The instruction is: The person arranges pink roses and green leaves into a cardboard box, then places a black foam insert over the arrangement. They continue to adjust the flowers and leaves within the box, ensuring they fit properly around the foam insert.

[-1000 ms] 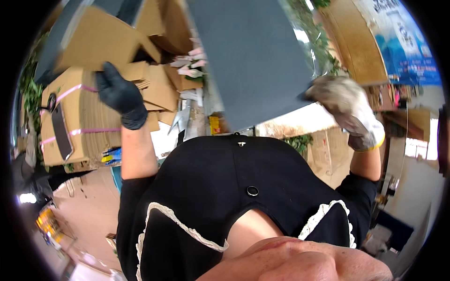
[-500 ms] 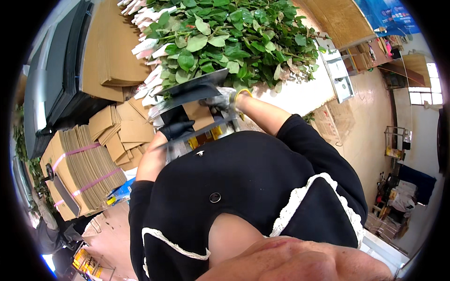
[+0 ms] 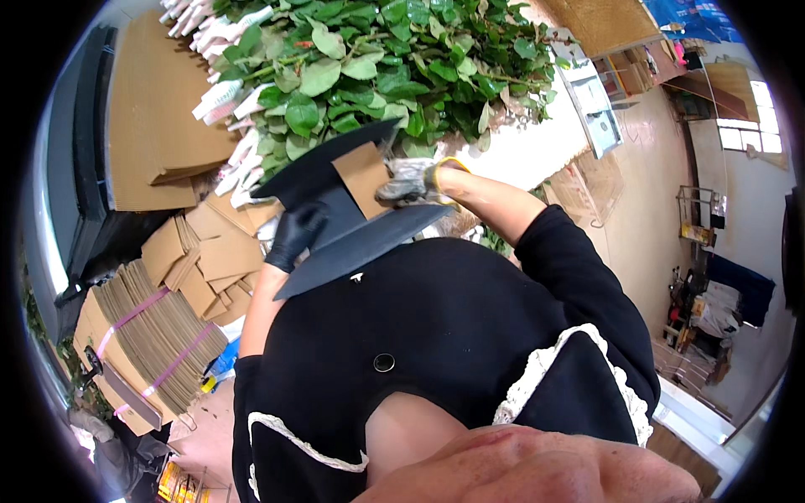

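Note:
A black sheet (image 3: 335, 216) with its two long sides raised like flaps lies in front of my chest. A small brown cardboard piece (image 3: 362, 178) rests across its middle. My left hand (image 3: 298, 235), in a black glove, grips the sheet's left end; its fingers blend into the dark surface. My right hand (image 3: 409, 180), in a grey-and-white glove with a yellow cuff, is closed at the cardboard piece's right edge. Just beyond the sheet lies a heap of leafy green stems (image 3: 360, 67), with white-wrapped ends (image 3: 225, 102) toward the left.
Loose cardboard pieces (image 3: 222, 251) lie left of my left hand, beside a strapped cardboard stack (image 3: 147, 331). Large cardboard sheets (image 3: 159, 117) and black panels (image 3: 75, 159) stand at the far left. A white tabletop (image 3: 524, 155) and a metal plate (image 3: 591, 105) are at the right.
The black sheet has tilted, and its flaps have spread wider apart. More of the cardboard piece shows on it. My left hand has shifted slightly left.

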Available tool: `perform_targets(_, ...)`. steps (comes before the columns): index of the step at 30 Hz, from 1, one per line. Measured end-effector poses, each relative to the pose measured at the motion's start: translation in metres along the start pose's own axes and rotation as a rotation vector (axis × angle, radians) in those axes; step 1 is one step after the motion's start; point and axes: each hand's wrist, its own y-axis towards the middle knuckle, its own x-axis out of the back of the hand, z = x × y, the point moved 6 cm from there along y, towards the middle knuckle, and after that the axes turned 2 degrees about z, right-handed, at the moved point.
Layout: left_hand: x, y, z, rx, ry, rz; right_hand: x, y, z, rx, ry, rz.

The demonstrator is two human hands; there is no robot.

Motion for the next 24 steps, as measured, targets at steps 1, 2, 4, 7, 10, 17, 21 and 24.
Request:
perform_targets(1,0.012,-0.005,0.004,0.023,0.243,-0.005,0.000,0.006,0.008,-0.033,-0.403,0.031)
perform_targets(2,0.024,-0.008,-0.006,0.038,0.488,-0.020,0.001,-0.011,0.048,-0.070,-0.106,-0.091)
perform_targets(4,0.007,-0.011,-0.005,-0.295,0.645,0.006,-0.005,0.008,0.013,-0.083,-0.084,-0.131)
perform_targets(7,-0.001,-0.010,-0.008,-0.374,0.767,0.123,0.042,-0.064,0.016,-0.519,-0.341,-0.188)
perform_targets(10,-0.004,0.001,-0.004,-0.378,0.767,0.063,0.092,-0.156,-0.002,-0.681,-0.524,-0.232)
perform_targets(17,-0.012,0.007,0.002,-0.316,0.964,-0.014,0.032,-0.071,0.108,0.332,-0.894,-0.013)
perform_targets(21,-0.006,0.001,-0.003,-0.243,0.864,-0.068,-0.038,0.042,0.026,-0.503,0.133,0.287)
perform_targets(24,0.015,-0.032,-0.002,-0.251,0.949,-0.112,-0.031,0.052,0.054,-0.117,-0.394,0.199)
